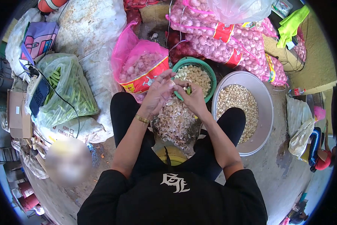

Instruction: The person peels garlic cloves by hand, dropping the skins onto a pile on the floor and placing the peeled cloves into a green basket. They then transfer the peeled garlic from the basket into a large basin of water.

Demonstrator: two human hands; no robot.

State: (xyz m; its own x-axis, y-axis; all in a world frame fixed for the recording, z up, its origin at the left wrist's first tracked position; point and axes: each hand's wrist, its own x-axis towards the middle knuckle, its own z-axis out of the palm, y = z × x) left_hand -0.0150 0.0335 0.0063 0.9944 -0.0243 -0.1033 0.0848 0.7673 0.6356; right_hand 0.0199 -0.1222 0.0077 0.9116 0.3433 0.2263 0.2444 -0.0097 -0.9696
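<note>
Just ahead, basket (214, 79) rim; rightward, basin (267, 123), then bare floor (282, 125).
Your right grip (183, 88) pinches something green (189, 90); your left grip's (171, 80) closure is unclear.

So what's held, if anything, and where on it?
Right hand grips a small green item, exact spot hidden by fingers. Left hand: can't tell, too small.

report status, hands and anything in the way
Left hand and right hand close together above peelings. Right on small green item, identity unclear; left's hold unclear. Hands partly hide green basket.
</note>
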